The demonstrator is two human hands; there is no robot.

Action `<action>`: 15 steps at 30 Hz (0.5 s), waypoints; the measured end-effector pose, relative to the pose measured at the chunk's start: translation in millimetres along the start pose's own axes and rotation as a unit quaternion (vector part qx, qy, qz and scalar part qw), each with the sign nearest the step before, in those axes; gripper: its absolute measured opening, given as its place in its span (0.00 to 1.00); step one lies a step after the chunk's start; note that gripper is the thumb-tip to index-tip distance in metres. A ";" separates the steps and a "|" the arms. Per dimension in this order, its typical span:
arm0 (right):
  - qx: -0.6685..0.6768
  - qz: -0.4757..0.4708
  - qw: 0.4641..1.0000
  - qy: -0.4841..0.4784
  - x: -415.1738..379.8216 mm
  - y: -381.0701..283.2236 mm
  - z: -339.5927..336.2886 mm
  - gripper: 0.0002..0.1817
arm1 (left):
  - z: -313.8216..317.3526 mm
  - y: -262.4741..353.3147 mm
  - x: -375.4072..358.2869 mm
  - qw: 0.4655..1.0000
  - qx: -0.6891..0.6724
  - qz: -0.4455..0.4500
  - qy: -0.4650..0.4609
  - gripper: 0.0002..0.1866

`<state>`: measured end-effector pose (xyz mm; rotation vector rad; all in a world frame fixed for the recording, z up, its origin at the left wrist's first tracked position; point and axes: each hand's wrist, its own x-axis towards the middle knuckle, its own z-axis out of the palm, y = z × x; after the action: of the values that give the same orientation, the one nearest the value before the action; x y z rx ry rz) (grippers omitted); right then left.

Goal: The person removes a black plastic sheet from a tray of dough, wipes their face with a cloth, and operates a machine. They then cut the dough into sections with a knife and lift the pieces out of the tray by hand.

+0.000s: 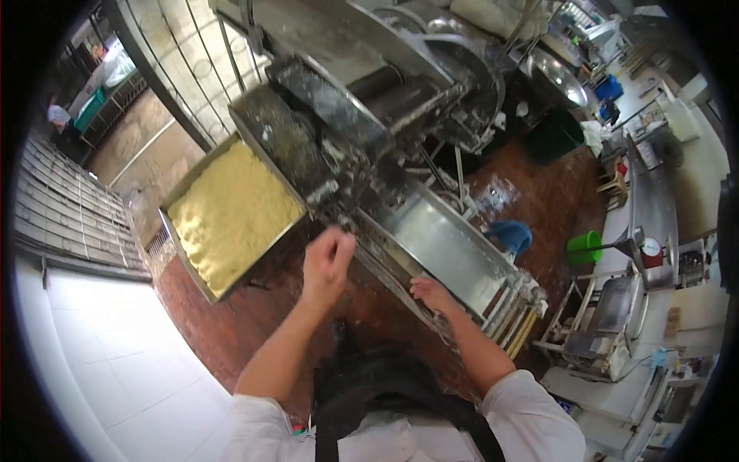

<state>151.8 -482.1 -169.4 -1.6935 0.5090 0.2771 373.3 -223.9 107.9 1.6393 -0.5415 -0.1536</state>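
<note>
My left hand (329, 259) is raised near the front edge of a metal machine (346, 115), its fingers curled together; whether anything is between them is too small to tell. To its left, a metal tray (258, 276) holds a wide slab of yellow dough (231, 212). My right hand (433, 295) is at the near rail of the machine's flat metal bed (446, 246), with its fingers partly bent towards the rail. Nothing can be seen in it, and its palm side is hidden.
A blue cloth or bag (509, 236) is beyond the bed, near a green bucket (583, 246) on the red floor. A dark green bin (554, 137) stands behind the machine. A metal-framed cart (612, 304) is at right; a white tiled wall (115, 346) is at left.
</note>
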 end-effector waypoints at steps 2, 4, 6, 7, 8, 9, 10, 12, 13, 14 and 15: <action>0.233 -0.111 0.963 0.071 31.2 -42.6 -33.0 0.17 | -1.2 53.2 81.6 0.995 0.047 0.092 0.009 0.18; 0.088 -0.210 0.947 0.225 24.6 -182.1 -54.4 0.14 | 11.3 75.9 153.9 0.981 0.133 0.143 0.020 0.19; 0.098 -0.232 0.922 0.294 39.8 -277.3 -86.5 0.14 | 27.1 72.4 217.6 0.981 0.174 0.086 -0.023 0.21; 0.099 -0.278 0.906 0.302 51.4 -319.2 -100.8 0.14 | 34.0 60.6 231.0 0.969 0.228 0.096 -0.013 0.22; 0.101 -0.324 0.889 0.308 67.0 -356.4 -115.7 0.14 | 42.2 45.3 244.5 0.954 0.282 0.105 -0.003 0.22; 0.088 -0.385 0.868 0.301 90.9 -388.5 -133.5 0.14 | 47.6 36.8 262.0 0.935 0.336 0.116 0.009 0.22; 0.077 -0.445 0.842 0.294 117.7 -420.5 -152.6 0.13 | 49.5 38.5 271.3 0.930 0.352 0.107 0.006 0.21; -0.015 -0.461 0.812 0.358 171.0 -490.0 -186.7 0.13 | 52.3 43.7 261.3 0.918 0.387 0.080 -0.014 0.19; -0.084 -0.496 0.773 0.387 205.4 -520.4 -206.5 0.13 | 54.1 41.4 262.2 0.916 0.391 0.085 -0.011 0.19; -0.154 -0.530 0.726 0.411 243.8 -548.0 -224.6 0.13 | 55.0 39.3 263.3 0.915 0.394 0.089 -0.004 0.19; -0.206 -0.511 0.721 0.421 284.4 -571.1 -242.8 0.13 | 55.4 38.5 265.1 0.913 0.397 0.093 0.006 0.20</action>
<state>649.2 -701.7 243.4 -2.2272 0.0568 -1.3430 573.6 -389.9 192.5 2.3562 -0.8096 0.2570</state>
